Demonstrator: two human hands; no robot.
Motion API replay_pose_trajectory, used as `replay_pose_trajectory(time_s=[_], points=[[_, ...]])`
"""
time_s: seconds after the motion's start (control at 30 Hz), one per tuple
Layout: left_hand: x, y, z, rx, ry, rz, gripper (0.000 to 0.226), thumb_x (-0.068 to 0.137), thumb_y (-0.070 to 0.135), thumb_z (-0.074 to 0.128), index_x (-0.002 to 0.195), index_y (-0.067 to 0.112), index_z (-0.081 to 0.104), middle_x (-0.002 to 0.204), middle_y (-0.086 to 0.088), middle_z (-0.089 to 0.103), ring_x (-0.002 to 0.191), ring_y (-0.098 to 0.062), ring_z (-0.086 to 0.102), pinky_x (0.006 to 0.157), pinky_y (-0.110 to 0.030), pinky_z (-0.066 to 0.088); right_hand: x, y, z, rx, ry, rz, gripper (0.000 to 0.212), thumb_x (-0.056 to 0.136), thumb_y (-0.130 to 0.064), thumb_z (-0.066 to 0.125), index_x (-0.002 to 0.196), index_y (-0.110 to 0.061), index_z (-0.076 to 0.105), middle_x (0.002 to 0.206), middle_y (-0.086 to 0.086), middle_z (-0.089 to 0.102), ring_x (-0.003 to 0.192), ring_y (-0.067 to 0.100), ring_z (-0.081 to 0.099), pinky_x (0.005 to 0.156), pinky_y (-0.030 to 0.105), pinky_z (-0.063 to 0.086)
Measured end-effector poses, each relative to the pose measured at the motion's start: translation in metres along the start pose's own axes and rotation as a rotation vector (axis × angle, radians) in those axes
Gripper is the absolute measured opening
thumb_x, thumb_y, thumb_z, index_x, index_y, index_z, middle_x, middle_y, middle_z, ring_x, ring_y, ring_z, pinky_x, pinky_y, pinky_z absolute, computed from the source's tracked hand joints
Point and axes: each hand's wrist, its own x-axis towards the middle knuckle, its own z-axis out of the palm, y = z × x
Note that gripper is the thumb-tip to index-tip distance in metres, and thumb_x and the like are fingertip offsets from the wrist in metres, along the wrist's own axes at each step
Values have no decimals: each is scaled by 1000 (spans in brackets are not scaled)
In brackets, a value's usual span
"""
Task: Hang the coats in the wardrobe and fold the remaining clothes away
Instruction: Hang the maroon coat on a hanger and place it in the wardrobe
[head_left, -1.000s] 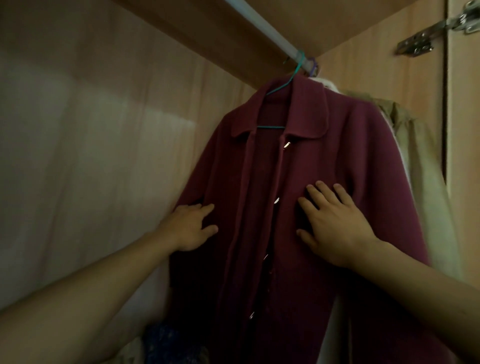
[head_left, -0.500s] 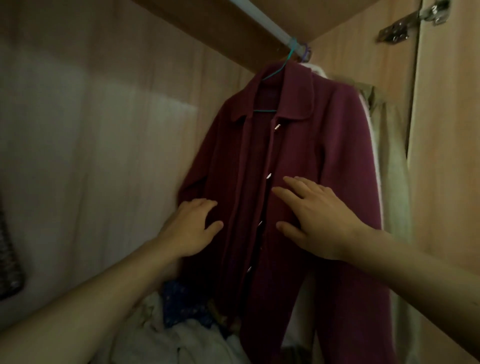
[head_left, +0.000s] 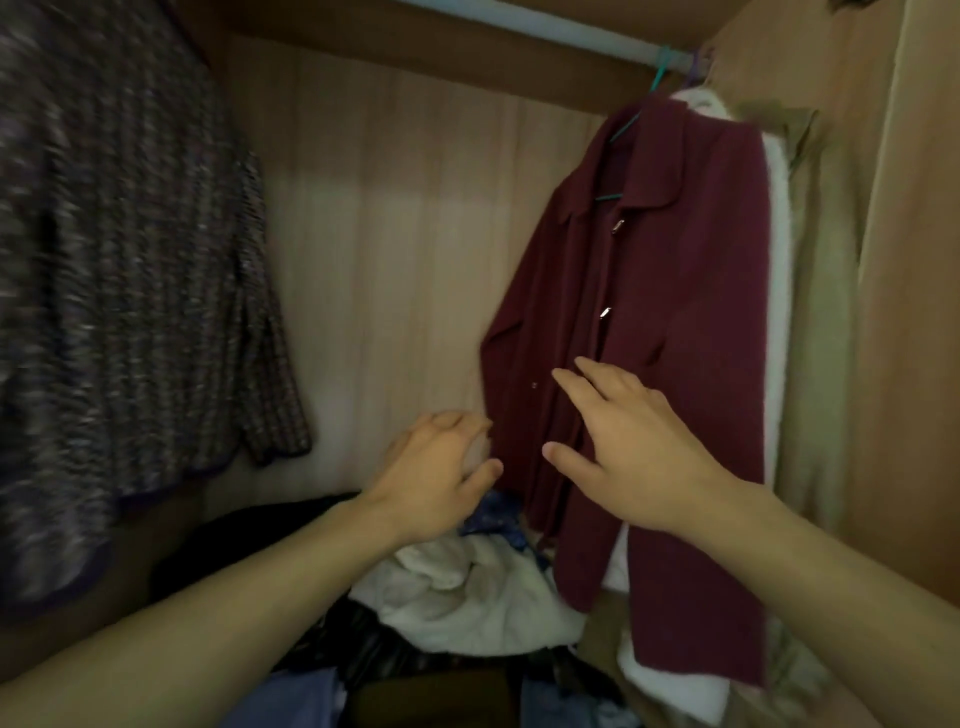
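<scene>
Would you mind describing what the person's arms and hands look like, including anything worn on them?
Both forearms are bare as far as the frame shows: no sleeves, cuffs or gloves in view. The left hand and right hand carry no visible rings, watch or bracelet. Nails look short and unpainted, though the dim light and blur limit detail.

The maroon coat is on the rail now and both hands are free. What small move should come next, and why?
Probably lower the left hand to the white garment in the heap on the wardrobe floor and lift it out. The maroon coat hangs on its teal hanger from the rail, neither hand grips anything, and the right hand is open in front of the coat.
</scene>
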Motion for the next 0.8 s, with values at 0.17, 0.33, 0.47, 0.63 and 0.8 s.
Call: replay_pose_trajectory(time_s=[0.17,0.33,0.47,0.63,0.8], points=[[-40,6,-56,62,36,-57,53,97,47,52,144,23,46,142,-3,53,128,-25,47,105,-39,41,-31,-30,-25,55,48,-47,77,95,-56,46,157,-23,15,163,6,14,149,23,13,117,40,21],[-81,17,-96,18,23,-53,51,99,49,49,142,23,47,144,-3,50,131,-23,44,106,-38,39,-65,-62,-51,30,29,-34,76,95,-57,45,156,-24,15,163,5,16,149,22,14,116,39,22],[-120,28,-112,-125,31,-40,48,98,53,46,138,26,49,141,2,52,129,-19,44,106,-38,38,-102,-87,-64,18,-56,30,76,96,-58,44,157,-26,13,164,4,14,150,21,11,118,40,20],[-177,53,-107,-200,-62,9,48,99,53,46,139,27,48,143,5,49,129,-19,42,106,-41,38,-162,-120,-83,-14,-123,134,74,96,-56,45,156,-24,17,162,5,20,150,20,16,120,41,22],[-201,103,-116,-257,-109,97,53,98,55,45,142,26,47,147,4,46,134,-22,40,109,-45,37,-233,-129,-127,-103,-190,201,73,95,-60,41,156,-26,17,162,3,19,149,19,16,119,40,23]])
